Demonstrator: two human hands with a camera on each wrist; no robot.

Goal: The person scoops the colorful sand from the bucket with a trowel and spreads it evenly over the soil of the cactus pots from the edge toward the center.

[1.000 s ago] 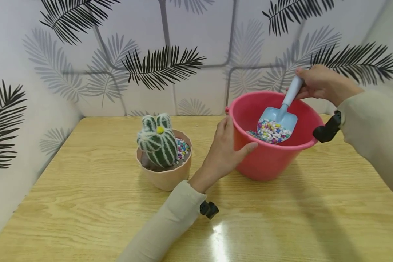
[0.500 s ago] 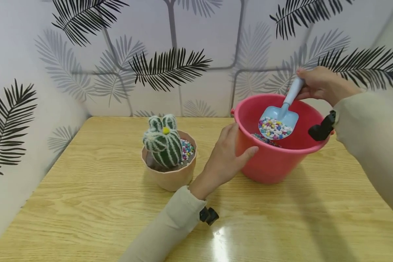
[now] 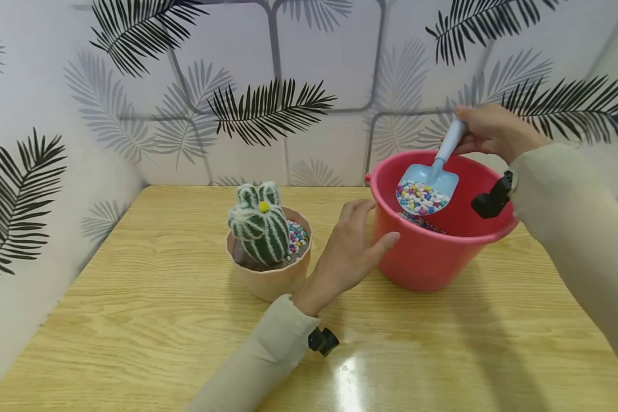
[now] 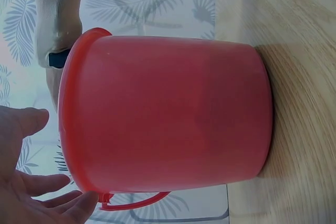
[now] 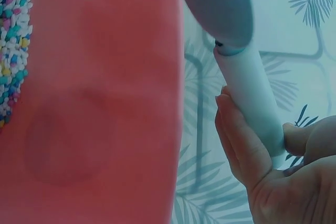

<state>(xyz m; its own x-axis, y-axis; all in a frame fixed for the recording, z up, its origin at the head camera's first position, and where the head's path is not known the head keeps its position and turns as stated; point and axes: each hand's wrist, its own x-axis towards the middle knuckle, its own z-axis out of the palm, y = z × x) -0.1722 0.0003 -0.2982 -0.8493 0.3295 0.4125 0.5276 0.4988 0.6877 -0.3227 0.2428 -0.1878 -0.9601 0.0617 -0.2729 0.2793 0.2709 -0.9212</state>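
Note:
My right hand (image 3: 496,130) grips the pale handle of a light blue toy shovel (image 3: 438,171), held tilted over the pink-red bucket (image 3: 417,266). Its scoop carries a heap of small multicolored pebbles (image 3: 423,197). More pebbles (image 5: 13,51) lie inside the bucket, as the right wrist view shows. My left hand (image 3: 346,252) is beside the bucket's near left side, thumb and fingers spread and relaxed just below the rim, gripping nothing. In the left wrist view its fingers (image 4: 44,184) are close to the rim and the handle lug.
A peach pot (image 3: 270,281) with a knitted green cactus (image 3: 265,237) stands left of the bucket, behind my left forearm. Colored pebbles (image 3: 297,237) cover part of its soil. The wooden table (image 3: 149,320) meets a leaf-patterned wall (image 3: 335,137) at the back.
My right hand has raised the loaded shovel off the pebbles in the bucket and shifted it slightly left. My left fingers have slipped a little down and away from the rim.

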